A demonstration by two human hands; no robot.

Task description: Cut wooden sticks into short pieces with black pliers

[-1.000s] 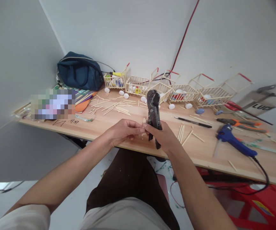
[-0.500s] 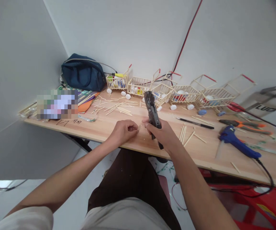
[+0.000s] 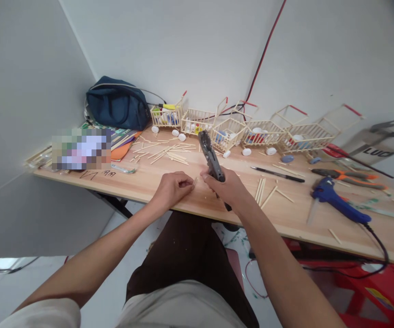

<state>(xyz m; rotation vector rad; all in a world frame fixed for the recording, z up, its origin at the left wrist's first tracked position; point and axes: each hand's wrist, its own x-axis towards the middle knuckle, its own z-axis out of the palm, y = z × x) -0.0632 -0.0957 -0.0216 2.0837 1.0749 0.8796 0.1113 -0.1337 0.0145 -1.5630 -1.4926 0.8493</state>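
My left hand point(image 3: 173, 187) is low over the front part of the table, fingertips closed in a pinch on a short thin wooden stick point(image 3: 195, 181). Just to its right, my right hand point(image 3: 229, 184) is wrapped round a dark grey and black pliers-like hand tool point(image 3: 209, 155), its head pointing up and away from me. Its lower end shows beneath my palm. Loose wooden sticks point(image 3: 174, 152) lie beyond my hands, and several longer sticks point(image 3: 260, 190) rest right of my right hand.
Along the wall stand several miniature stick-built carts point(image 3: 264, 133) with round wheels. A blue bag point(image 3: 116, 104) sits at the back left. To the right lie a pen point(image 3: 278, 174), orange-handled pliers point(image 3: 350, 176) and a blue glue gun point(image 3: 342, 200) with its cable hanging over the table edge.
Both hands have shifted slightly left in the picture, and the dark tool has moved left with my right hand. The left-hand pinch on the stick stays closed.
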